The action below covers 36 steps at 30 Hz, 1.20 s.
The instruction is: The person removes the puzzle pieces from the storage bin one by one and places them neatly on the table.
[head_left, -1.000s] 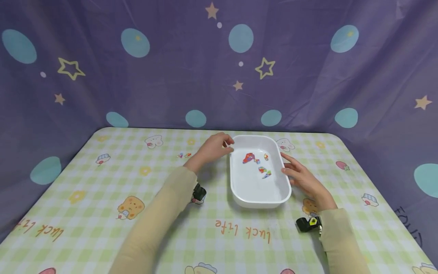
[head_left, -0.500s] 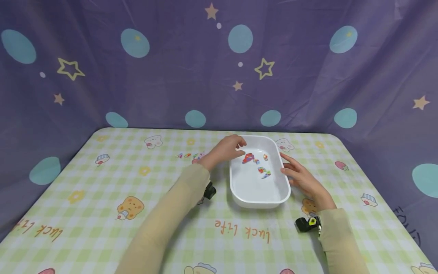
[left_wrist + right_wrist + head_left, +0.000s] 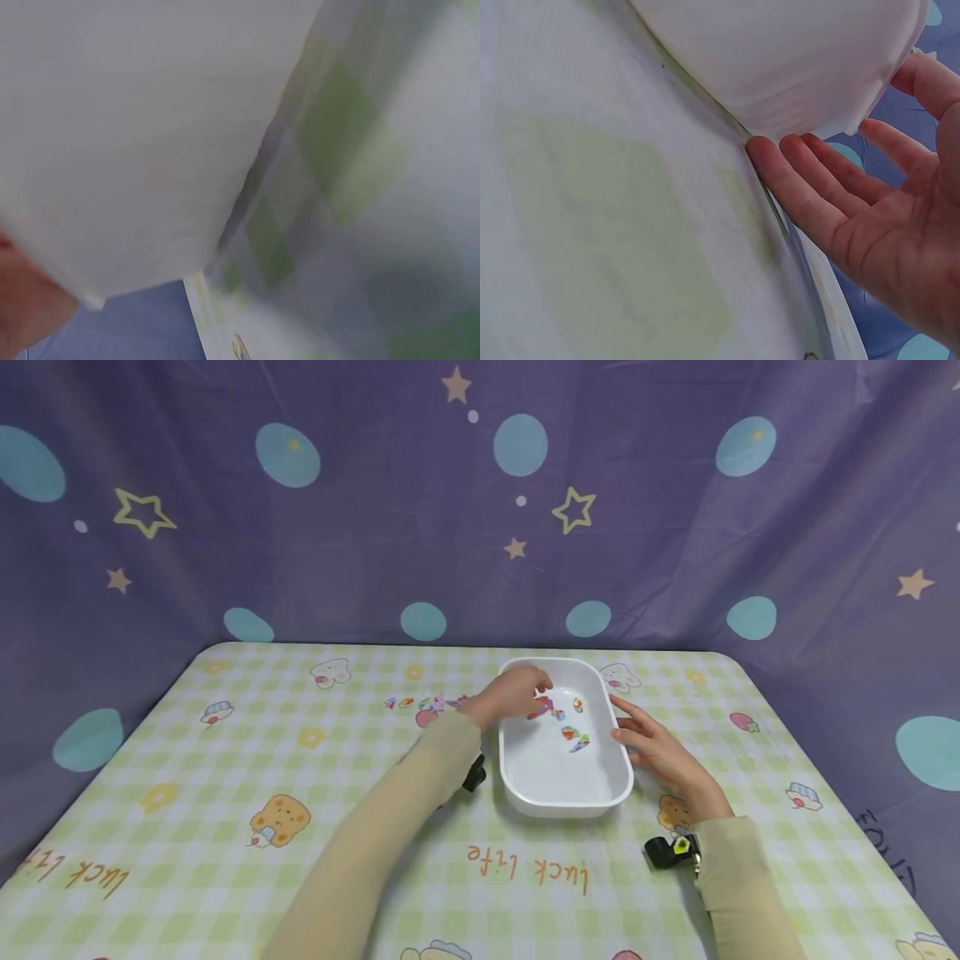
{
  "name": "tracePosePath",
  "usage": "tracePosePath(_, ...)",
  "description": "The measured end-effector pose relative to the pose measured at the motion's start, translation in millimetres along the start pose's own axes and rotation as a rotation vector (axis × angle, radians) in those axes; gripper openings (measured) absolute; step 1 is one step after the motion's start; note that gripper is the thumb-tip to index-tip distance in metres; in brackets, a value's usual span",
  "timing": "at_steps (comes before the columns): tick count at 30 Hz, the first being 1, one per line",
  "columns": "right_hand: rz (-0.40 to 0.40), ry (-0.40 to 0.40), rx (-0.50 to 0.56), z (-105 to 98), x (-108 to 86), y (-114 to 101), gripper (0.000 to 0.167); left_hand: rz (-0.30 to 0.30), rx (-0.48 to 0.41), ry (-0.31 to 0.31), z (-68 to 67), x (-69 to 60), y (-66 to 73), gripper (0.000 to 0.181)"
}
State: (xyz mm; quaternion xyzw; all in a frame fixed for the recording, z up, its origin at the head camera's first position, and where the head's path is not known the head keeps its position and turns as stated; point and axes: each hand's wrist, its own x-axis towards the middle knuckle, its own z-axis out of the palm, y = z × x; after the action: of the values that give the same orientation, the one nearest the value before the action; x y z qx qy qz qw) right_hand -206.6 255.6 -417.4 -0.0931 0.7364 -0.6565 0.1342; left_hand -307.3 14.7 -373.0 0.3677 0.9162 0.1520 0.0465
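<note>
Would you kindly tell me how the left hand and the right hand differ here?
The left hand reaches over the white tub; the right hand is outside it, fingers against its wall. The left hand's fingers look more bent, the right hand's straighter. Both hands are bare.

a purple fabric backdrop (image 3: 360, 527) rises behind the table (image 3: 187, 910) and down both sides, softly creased, printed with teal ovals (image 3: 521, 445), pale dots (image 3: 521, 501) and stars (image 3: 573, 511). a green-and-white checked tablecloth (image 3: 352, 743), rounded at its far corners, carries printed cupcakes (image 3: 217, 712), yellow flowers (image 3: 160, 797) and upside-down orange lettering (image 3: 562, 875). the light is soft.
</note>
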Motion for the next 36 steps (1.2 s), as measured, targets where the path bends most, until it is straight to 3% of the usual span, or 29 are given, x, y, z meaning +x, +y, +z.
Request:
tracePosePath(5,0.000,-0.002,0.005,1,0.8,1,0.062,0.003,0.087,-0.036,2.1,3.5,4.6,0.038)
tracePosePath(9,-0.011,-0.012,0.010,1,1.5,1,0.063,-0.071,0.110,-0.073,2.7,5.4,6.1,0.036)
tracePosePath(13,-0.017,-0.017,0.007,1,2.7,0,0.063,-0.136,0.173,-0.117,7.2,11.3,3.6,0.019)
tracePosePath(14,-0.016,-0.014,0.005,0,2.8,0,0.063,-0.124,0.184,-0.098,14.5,16.8,-3.1,0.015)
tracePosePath(17,-0.009,0.000,0.002,-1,3.1,0,0.063,-0.129,0.218,-0.102,16.7,19.6,-3.1,0.012)
tracePosePath(20,-0.003,0.008,0.005,-2,2.7,0,0.063,-0.114,0.222,-0.089,16.6,18.3,-0.5,0.012)
tracePosePath(21,-0.003,0.007,0.006,-2,2.5,0,0.063,-0.126,0.233,-0.110,10.4,13.7,6.5,0.011)
tracePosePath(29,-0.012,-0.002,0.011,-1,1.2,2,0.062,-0.110,0.265,-0.090,13.0,10.3,8.9,0.009)
tracePosePath(36,0.010,0.016,0.003,-1,1.5,1,0.064,-0.106,0.236,-0.127,11.7,10.0,9.2,0.023)
